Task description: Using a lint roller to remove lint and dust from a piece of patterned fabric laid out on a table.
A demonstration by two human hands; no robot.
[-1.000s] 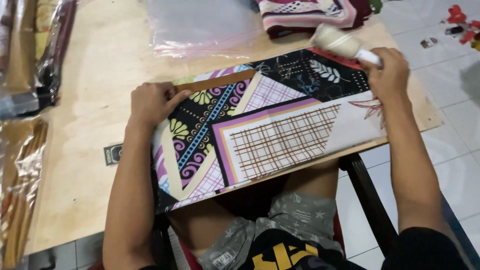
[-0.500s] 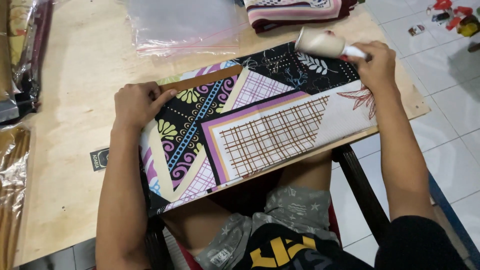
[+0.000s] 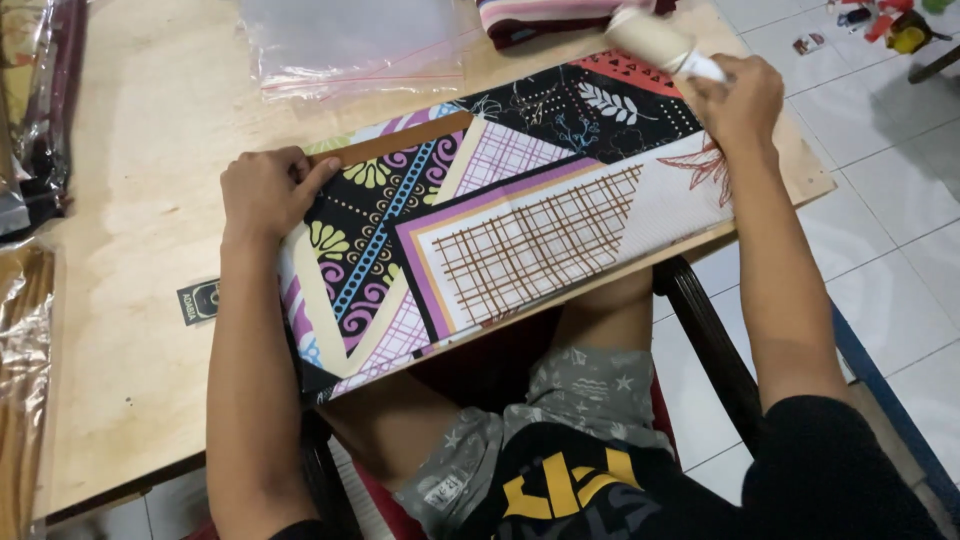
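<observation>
Two bare hands were at work on a folded patterned cloth that lay flat along the near edge of a pale wooden counter, its long side slanting from lower left to upper right. The left hand pressed on the cloth's left end, fingers curled over the edge beside a brown cardboard strip that showed under the fold. The right hand was clenched around the white handle of a lint roller, whose pale, blurred roll was near the cloth's far right corner; whether it touched the cloth could not be told. A clear plastic bag lay on the counter beyond the cloth, and another folded striped cloth sat at the far edge. A small dark label lay just left of the left forearm. Plastic-wrapped packages were stacked along the left side.
</observation>
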